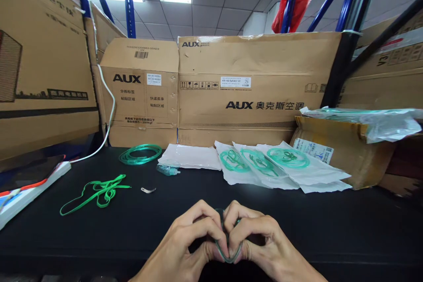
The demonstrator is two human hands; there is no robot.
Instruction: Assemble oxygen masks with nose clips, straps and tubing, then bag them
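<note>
Both of my hands meet low in the middle of the head view, at the table's near side. Between them is a clear greenish plastic mask (228,259), mostly hidden by the fingers; its bent rim shows below the fingertips. My left hand (201,233) pinches its left side between thumb and fingers. On the other side, my right hand (256,233) pinches it the same way, with the fingertips of both hands nearly touching. Nearest on the table lie a small curved metal strip (147,190) and a tangled green elastic strap (107,191).
Behind are coiled green tubing (140,162), a small clear greenish plastic part (168,170) and a white packet (191,157). Pouches with green tubing (277,163) overlap at right, beside a cardboard box (346,154). Large cartons (238,92) wall the back; a white power strip (36,191) lies left.
</note>
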